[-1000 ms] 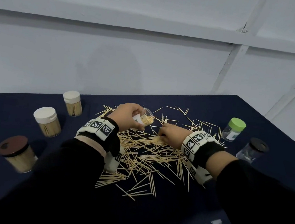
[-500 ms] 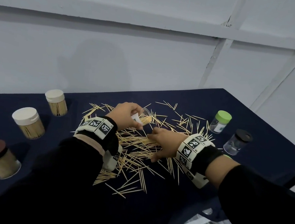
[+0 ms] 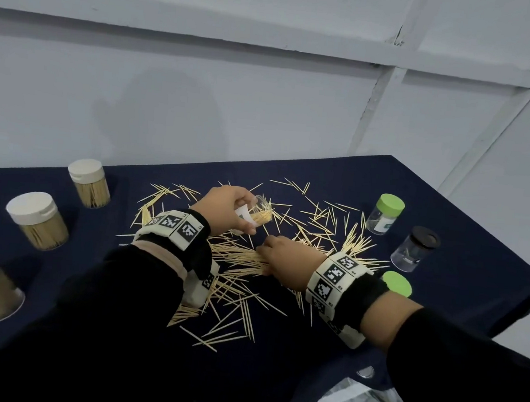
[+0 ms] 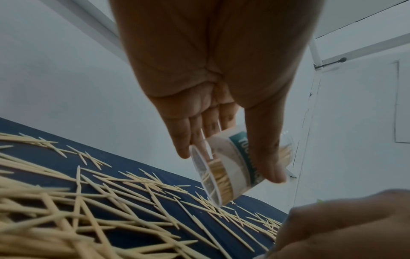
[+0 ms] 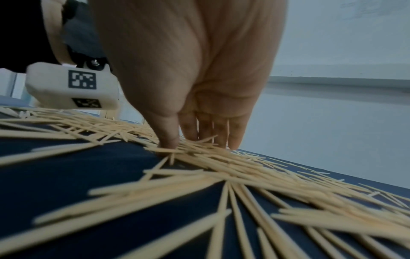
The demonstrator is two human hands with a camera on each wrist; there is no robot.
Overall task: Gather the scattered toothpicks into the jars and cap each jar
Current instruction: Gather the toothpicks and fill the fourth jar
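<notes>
Right hand point(image 5: 199, 73) on toothpicks point(image 5: 221, 168)

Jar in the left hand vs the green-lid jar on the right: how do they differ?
The held jar is tipped on its side in the left hand; the green-lid jar stands upright on the table. The held jar is uncapped, the other capped. The held jar is partly filled with toothpicks; the green-lid jar looks nearly empty. Both are clear and labelled.
</notes>
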